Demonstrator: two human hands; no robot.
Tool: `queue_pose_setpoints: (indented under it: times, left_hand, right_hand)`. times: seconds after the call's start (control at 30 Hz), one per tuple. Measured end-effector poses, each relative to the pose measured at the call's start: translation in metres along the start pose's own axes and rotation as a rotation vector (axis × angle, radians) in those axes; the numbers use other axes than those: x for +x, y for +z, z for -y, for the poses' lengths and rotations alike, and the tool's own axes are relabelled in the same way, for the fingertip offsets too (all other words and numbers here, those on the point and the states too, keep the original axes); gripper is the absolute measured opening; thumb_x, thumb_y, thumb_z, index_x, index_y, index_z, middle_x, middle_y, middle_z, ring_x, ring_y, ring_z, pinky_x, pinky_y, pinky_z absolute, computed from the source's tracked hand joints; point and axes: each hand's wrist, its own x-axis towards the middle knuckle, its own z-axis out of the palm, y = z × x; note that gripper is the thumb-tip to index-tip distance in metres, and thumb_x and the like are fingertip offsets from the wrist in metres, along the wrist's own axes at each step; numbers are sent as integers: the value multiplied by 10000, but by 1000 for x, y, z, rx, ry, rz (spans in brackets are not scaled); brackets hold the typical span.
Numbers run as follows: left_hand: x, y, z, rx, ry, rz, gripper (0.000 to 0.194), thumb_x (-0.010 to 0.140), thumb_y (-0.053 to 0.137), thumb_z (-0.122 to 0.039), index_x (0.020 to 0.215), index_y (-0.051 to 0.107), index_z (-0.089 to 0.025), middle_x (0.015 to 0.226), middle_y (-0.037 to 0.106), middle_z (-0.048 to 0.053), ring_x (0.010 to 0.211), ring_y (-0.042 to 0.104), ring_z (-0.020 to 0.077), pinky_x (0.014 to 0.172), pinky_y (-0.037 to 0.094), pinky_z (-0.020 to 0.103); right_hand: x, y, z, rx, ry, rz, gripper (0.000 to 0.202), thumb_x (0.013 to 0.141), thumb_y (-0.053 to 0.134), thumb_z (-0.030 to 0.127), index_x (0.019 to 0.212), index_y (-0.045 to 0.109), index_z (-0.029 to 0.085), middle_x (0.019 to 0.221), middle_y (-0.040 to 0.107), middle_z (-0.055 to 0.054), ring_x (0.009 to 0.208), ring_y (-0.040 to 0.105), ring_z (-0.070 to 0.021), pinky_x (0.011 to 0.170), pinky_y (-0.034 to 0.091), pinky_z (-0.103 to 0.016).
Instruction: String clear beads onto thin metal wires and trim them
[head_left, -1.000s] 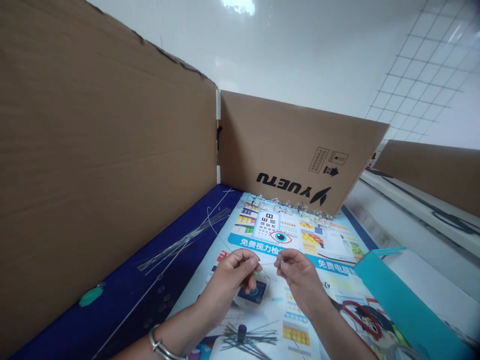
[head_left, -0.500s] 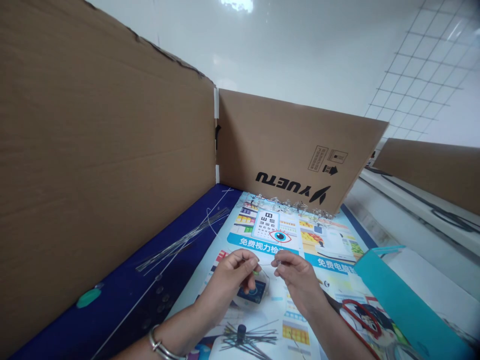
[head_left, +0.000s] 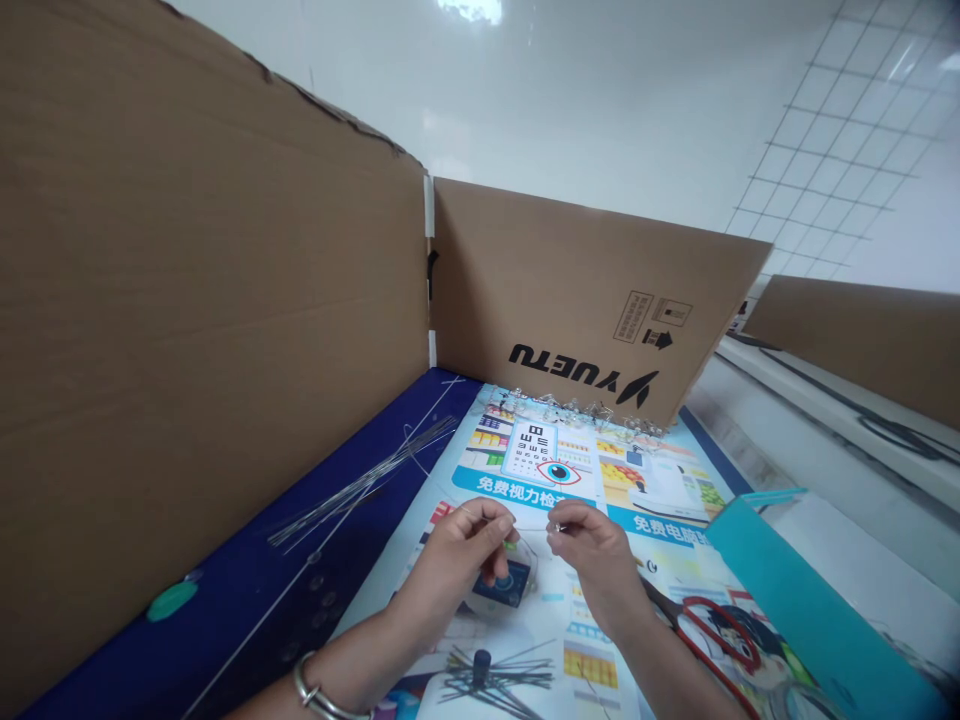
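A thin wire (head_left: 531,529) runs nearly level between my two hands above the printed sheet. My left hand (head_left: 463,552) pinches it between thumb and forefinger, and a loose end curves down below those fingers. At the other side, my right hand (head_left: 592,552) has its thumb and fingertips closed on the wire's other end, where a small clear, shiny piece (head_left: 559,527) shows; its exact kind is too small to tell. Below the hands lies a bunch of short dark wires (head_left: 517,672) spread around a small black cylinder (head_left: 481,667).
Long straight wires (head_left: 360,490) lie on the blue surface at left, near a green piece (head_left: 172,600). Red-handled scissors (head_left: 750,655) lie by my right forearm, beside a teal box (head_left: 810,590). Cardboard panels (head_left: 600,270) stand behind and left; small clear pieces (head_left: 570,408) line the back.
Both hands hold almost the same pose, with the wire still between them. The right fingertips have shifted very slightly, and the view has moved a little.
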Motion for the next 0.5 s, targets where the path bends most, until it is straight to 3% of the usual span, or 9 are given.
queue_pose_setpoints:
  times: [0.5]
  left_hand:
    - [-1,0,0,51,30,-47,217,770,544,-380,766,528,-163,698,579,-12,485,501,81,440,366,192]
  right_hand:
    - [-1,5,8,-65,-24,-27,128,630,712,208,733,637,202,856,539,-19,730,478,-141,623,401,-255]
